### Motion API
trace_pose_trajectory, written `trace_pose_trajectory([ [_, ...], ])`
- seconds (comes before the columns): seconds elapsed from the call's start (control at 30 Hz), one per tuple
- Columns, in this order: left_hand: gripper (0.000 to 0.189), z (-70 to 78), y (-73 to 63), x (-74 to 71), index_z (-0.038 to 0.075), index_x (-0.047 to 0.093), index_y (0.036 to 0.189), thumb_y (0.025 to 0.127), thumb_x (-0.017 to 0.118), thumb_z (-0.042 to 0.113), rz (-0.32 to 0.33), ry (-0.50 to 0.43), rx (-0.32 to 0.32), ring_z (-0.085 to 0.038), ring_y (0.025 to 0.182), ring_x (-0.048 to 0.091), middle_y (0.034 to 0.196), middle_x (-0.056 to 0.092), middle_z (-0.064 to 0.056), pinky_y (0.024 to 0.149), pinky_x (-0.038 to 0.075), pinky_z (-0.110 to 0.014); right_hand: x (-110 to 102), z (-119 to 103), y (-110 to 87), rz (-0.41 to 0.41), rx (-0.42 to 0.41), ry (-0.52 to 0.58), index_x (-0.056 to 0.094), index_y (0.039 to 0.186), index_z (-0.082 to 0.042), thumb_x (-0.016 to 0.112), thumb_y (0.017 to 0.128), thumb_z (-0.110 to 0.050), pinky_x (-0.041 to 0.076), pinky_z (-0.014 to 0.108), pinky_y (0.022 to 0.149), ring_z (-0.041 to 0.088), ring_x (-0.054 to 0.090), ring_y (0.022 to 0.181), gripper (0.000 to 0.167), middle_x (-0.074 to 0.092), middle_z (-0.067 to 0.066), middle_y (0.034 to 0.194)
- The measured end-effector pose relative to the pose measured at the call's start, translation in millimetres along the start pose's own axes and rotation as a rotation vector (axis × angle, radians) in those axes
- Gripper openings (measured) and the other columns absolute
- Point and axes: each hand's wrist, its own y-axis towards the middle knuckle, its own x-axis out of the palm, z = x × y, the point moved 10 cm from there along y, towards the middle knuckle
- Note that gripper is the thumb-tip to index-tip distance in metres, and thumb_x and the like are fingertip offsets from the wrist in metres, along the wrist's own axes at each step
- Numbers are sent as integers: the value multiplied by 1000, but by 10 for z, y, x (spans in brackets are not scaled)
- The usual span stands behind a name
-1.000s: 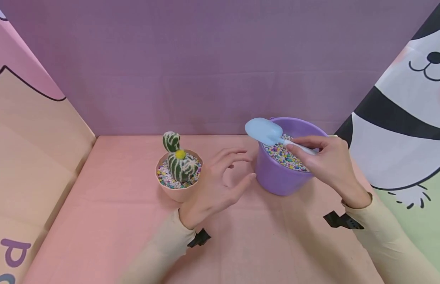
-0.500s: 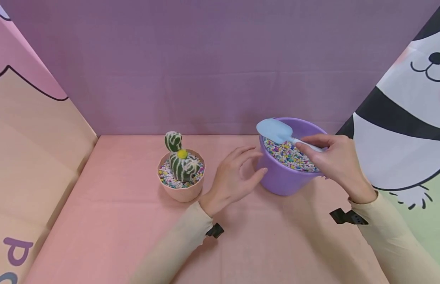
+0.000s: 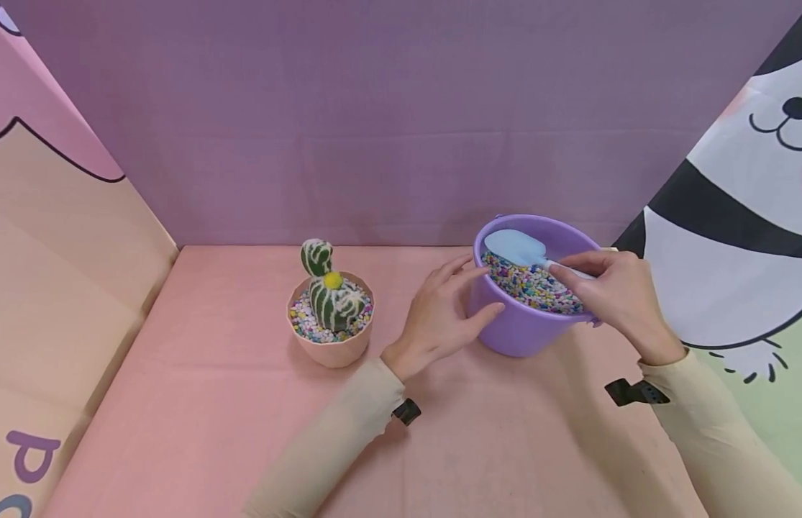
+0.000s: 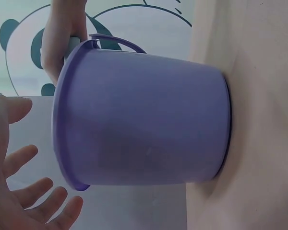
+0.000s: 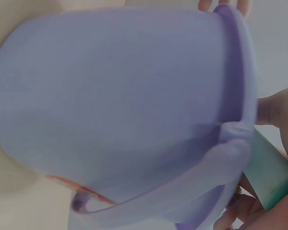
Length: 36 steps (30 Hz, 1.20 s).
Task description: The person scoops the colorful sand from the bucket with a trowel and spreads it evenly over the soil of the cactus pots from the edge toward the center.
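My right hand (image 3: 623,306) grips the handle of a light blue toy trowel (image 3: 516,246). Its blade lies inside the purple bucket (image 3: 518,334), at the surface of the small multicoloured pebbles (image 3: 536,288). In the right wrist view the trowel's handle (image 5: 269,167) shows beyond the bucket's rim, in the hand's curled fingers. My left hand (image 3: 442,313) is spread at the bucket's left side, its fingertips close to the rim. The left wrist view shows those fingers (image 4: 31,191) relaxed and apart from the bucket wall, holding nothing.
A peach pot (image 3: 329,354) with a green-and-white cactus (image 3: 332,306) and pebbles stands left of my left hand. The bucket's carrying handle (image 5: 182,189) hangs down its side. A purple backdrop (image 3: 401,122) rises behind the pink tabletop (image 3: 219,403).
The trowel's blade has moved right and down, from above the rim into the bucket. My left hand has moved right, away from the cactus pot to the bucket's side.
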Motion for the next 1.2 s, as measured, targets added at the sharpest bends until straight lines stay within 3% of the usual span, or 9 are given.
trace_pose_trajectory([
  [0.23, 50, -24, 28, 119, 24, 74, 136, 93, 80, 47, -32, -27, -30, -25, 145, 54, 161, 54, -4, 114, 50, -50, 101, 103, 29, -37, -40, -62, 84, 111, -10, 75, 97, -44, 52, 29, 44, 2, 63, 61, 38, 81, 19, 104],
  [0.43, 47, -55, 39, 168, 28, 75, 133, 91, 82, 49, -45, -13, -72, -24, 144, 53, 163, 51, -2, 110, 52, -52, 115, 50, 65, -29, -108, -87, 86, 104, -8, 80, 94, -37, 51, 26, 45, -5, 62, 63, 30, 82, 16, 93],
  [0.93, 40, -87, 89, 140, 28, 80, 123, 88, 88, 46, 35, 44, -91, -20, 140, 55, 154, 58, 0, 106, 55, -45, 162, -32, 71, -69, -134, -75, 85, 100, -8, 80, 94, -34, 50, 29, 44, 0, 63, 64, 27, 82, 15, 90],
  [1.1, 40, -83, 110, 139, 28, 81, 121, 87, 88, 47, 41, 62, -82, -19, 135, 57, 153, 59, 0, 105, 55, -40, 161, -28, 83, -73, -137, -73, 85, 100, -8, 80, 94, -33, 50, 27, 46, -3, 62, 65, 26, 82, 14, 90],
  [1.2, 42, -77, 119, 150, 27, 80, 123, 88, 86, 49, 22, 58, -80, -19, 134, 58, 154, 58, -1, 104, 55, -41, 161, -13, 82, -101, -109, -62, 84, 104, -8, 79, 96, -35, 52, 30, 44, 2, 63, 56, 29, 82, 16, 92],
])
